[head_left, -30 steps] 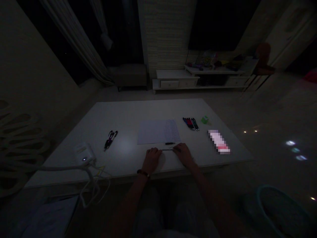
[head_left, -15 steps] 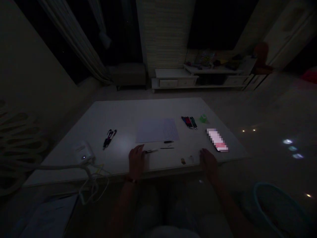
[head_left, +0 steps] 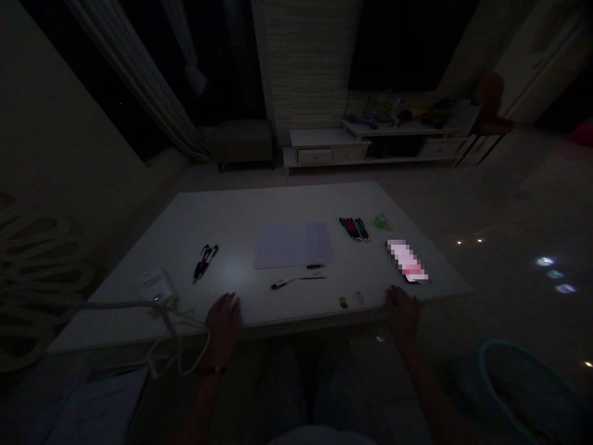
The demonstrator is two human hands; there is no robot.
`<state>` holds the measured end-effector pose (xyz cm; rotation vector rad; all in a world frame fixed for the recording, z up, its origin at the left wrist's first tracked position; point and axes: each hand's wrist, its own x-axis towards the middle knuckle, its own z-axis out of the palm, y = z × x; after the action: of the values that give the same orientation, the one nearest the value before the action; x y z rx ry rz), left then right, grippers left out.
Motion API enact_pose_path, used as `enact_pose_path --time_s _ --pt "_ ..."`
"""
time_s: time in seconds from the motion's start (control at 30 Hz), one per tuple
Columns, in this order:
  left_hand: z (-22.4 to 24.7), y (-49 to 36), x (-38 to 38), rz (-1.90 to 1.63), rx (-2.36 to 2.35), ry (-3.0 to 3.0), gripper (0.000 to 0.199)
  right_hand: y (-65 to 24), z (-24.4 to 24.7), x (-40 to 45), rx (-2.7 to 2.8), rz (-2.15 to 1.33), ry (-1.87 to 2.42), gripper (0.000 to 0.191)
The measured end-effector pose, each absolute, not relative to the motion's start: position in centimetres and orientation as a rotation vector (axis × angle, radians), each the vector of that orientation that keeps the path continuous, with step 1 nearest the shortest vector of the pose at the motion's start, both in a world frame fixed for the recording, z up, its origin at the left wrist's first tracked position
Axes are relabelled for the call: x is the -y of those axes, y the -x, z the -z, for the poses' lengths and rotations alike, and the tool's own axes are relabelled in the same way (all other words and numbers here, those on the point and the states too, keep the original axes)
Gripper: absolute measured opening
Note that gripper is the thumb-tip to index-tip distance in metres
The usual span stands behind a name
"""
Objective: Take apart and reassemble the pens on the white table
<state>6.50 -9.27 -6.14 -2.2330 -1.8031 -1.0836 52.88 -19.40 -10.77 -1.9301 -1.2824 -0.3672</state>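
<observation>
On the white table's near edge rests my left hand (head_left: 225,321), fingers loosely bent and apart, holding nothing that I can make out. My right hand (head_left: 403,312) lies at the same edge further right, below the phone (head_left: 406,261), also with nothing visible in it. Between the hands lie a black-and-white pen barrel (head_left: 281,284), a thin dark refill (head_left: 314,277), a short black pen part (head_left: 315,266) and a tiny piece (head_left: 317,273). A small yellowish-brown item (head_left: 343,302) and a small pale item (head_left: 359,297) are left of my right hand.
Paper with writing (head_left: 296,244) lies mid-table (head_left: 259,201). Dark pens (head_left: 204,262) sit left; several coloured pens (head_left: 354,229) and a green object (head_left: 380,221) sit right. A white box (head_left: 157,286) and cables (head_left: 178,352) are near the left edge. A bin (head_left: 486,371) stands lower right.
My left hand has moved left and toward me, away from the pen barrel, which now lies free beside the refill. My right hand has shifted slightly right and down.
</observation>
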Motion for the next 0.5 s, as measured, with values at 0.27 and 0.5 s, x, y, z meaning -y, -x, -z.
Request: enact_pose_path --time_s 0.27,0.5 --pt "3.7 -19.3 7.1 0.771 1.822 2.491 0.028 -41.1 6.5 10.8 1.639 -0.148 1.776 0.018" --pt "4.9 -20.1 6.4 0.828 1.78 2.575 0.02 -40.4 6.0 8.4 1.721 -0.22 1.877 0.009"
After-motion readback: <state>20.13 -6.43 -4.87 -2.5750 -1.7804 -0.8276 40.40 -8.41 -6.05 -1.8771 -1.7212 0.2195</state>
